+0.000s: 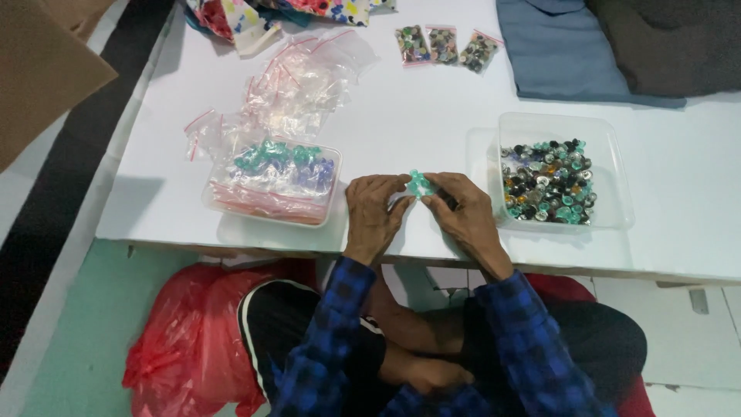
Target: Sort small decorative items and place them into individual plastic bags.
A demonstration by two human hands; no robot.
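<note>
My left hand (373,207) and my right hand (461,208) meet at the near edge of a low white table (417,116). Between their fingertips they pinch a small clear bag of teal beads (417,185). To the right stands a clear plastic tub (610,154) holding many mixed beads (548,181) in teal, black, silver and amber. On the left, another clear tub (270,208) is stacked with filled small bags of teal and blue beads (278,158).
A heap of empty zip bags (301,81) lies behind the left tub. Three filled bead bags (444,45) sit at the far edge. Blue and dark folded cloth (587,46) occupies the far right. A red plastic bag (185,340) lies beside my crossed legs.
</note>
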